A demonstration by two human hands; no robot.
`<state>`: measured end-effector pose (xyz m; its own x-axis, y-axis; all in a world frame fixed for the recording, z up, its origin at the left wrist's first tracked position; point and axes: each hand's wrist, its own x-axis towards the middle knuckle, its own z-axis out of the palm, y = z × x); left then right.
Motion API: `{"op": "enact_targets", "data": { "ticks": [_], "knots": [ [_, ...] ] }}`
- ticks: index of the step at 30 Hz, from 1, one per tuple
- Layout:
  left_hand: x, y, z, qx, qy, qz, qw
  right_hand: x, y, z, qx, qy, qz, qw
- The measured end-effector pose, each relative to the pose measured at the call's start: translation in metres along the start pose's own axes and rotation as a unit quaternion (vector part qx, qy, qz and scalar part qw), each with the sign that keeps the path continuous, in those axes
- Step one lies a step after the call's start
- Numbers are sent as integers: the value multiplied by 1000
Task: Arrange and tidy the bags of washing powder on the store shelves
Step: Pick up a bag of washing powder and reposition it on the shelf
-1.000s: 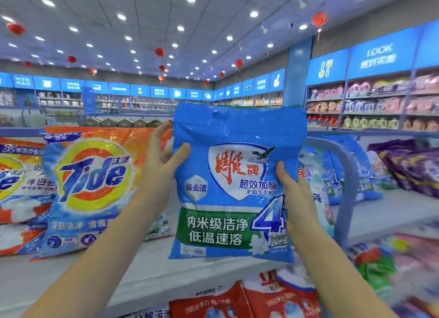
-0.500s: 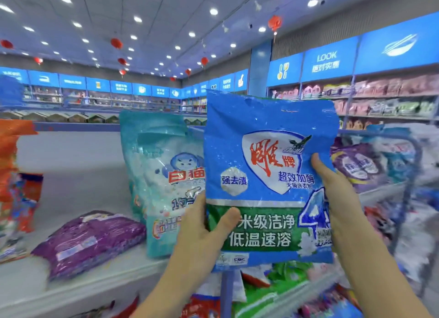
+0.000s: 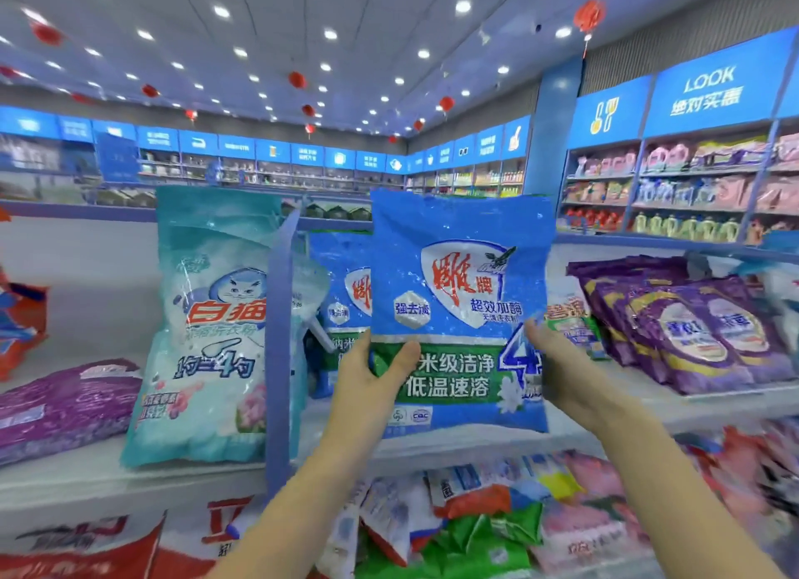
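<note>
Left hand (image 3: 372, 377) pinches the blue bag (image 3: 462, 306) at its lower left edge, thumb on the front; right hand (image 3: 560, 373) grips its right edge. It is upright over the shelf (image 3: 717, 405), just in front of a matching bag (image 3: 341, 297), right of a teal bag (image 3: 212, 332).

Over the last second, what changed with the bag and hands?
The blue bag was carried right, from in front of the orange bags, past the blue divider, to in front of a matching blue bag. The left hand slid from its upper left edge to its lower left. Unchanged: both hands grip it, right hand on the right edge; bag upright, label toward camera.
</note>
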<state>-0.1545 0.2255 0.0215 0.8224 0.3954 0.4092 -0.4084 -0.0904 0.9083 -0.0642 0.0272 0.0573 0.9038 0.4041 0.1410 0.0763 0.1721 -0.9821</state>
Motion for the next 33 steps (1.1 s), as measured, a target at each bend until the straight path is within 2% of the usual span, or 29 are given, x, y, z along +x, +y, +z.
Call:
{"op": "enact_targets", "data": {
  "ticks": [3, 6, 9, 12, 15, 17, 23, 25, 27, 30, 33],
  "knots": [
    [26, -19, -6, 37, 15, -23, 999, 30, 20, 9, -44, 39, -15, 998],
    [51, -35, -17, 34, 19, -102, 994, 59, 33, 18, -79, 50, -29, 995],
    [66, -47, -25, 11, 45, -171, 984, 83, 45, 27, -143, 34, -51, 988],
    [71, -61, -25, 14, 90, -189, 978, 101, 68, 35, -174, -5, -35, 984],
    [77, -65, -19, -7, 151, -186, 971, 114, 80, 39, -174, -7, -4, 985],
    [81, -64, -17, -10, 176, -176, 968, 118, 80, 41, -133, -15, 9, 991],
    [78, -61, -14, 18, 208, -150, 966, 128, 94, 35, -139, -58, -3, 989],
    [76, -60, -13, 43, 208, -148, 966, 119, 84, 40, -106, -43, -5, 993],
    [72, -59, -16, 69, 198, -139, 968, 114, 79, 40, -103, -8, -45, 994],
    [55, -58, -21, 187, 160, -84, 966, 102, 66, 34, -113, 72, -148, 980],
    [18, -54, -22, 269, 121, -17, 955, 79, 57, 34, -118, 98, -215, 964]
  ]
}}
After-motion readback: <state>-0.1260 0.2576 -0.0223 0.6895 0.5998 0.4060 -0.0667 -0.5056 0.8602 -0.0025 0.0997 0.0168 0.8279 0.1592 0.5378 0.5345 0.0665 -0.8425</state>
